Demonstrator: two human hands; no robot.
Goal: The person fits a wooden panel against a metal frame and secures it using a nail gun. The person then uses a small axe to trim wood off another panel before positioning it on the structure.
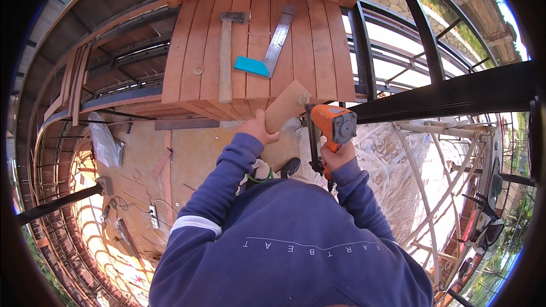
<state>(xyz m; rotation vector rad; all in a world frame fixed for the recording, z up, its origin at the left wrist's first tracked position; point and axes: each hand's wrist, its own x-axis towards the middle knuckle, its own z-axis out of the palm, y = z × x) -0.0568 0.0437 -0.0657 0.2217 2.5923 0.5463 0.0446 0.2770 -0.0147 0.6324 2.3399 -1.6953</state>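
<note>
head view: left hand [257, 128] pinches the lower end of a short flat offcut of light-brown wooden board [287, 105], which lies tilted at the near edge of the reddish-brown slatted plank deck [310, 51], near its near-right corner. right hand [336, 156] is clenched round the grip of an orange power nailer w/ black nose [335, 128], just right of the board, nose close to or touching its right side; can't tell which. the offcut looks light, stiff, dry, rough-sawn so not slippery; thin enough that it could split near an end. best held at the lower end, as now, thumb on top, fingers clear of the tool nose. its long axis runs diagonal, from the left hand up & right toward the deck's right edge, far end on the planks. farther back on the deck lie a wooden-handled hammer w/ steel head [226, 51], handle pointing to the near edge, a steel square w/ turquoise stock [267, 51], and a small ring [198, 70].
</note>
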